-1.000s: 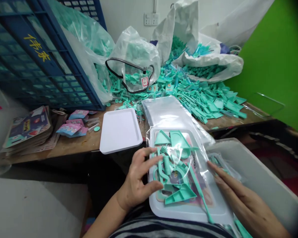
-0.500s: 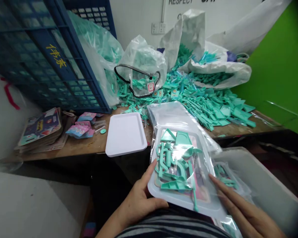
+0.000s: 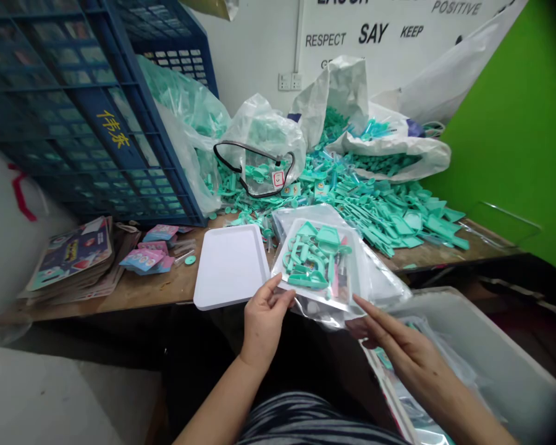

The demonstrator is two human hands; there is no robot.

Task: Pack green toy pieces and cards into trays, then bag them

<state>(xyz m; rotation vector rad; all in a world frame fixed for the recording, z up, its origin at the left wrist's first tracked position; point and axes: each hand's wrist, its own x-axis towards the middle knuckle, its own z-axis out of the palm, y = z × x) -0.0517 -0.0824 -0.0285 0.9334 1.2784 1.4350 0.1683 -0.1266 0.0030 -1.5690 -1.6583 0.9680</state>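
A white tray filled with green plastic pieces lies tilted over a stack of clear plastic bags at the table edge. My left hand pinches the tray's near left corner between thumb and fingers. At its near right corner my right hand grips the rim, fingers along the edge and partly beneath it. Clear film hangs below the near edge between both hands. Left of it, an empty white tray rests on the table.
Loose green pieces heap behind the trays, with open sacks. A blue crate stands left, near stacked cards and small pink-blue packets. A grey bin with bagged items sits at lower right.
Both hands have moved the filled tray forward, away from the body and onto the plastic bags. The left fingers have closed on its corner. The camera view has tilted up.
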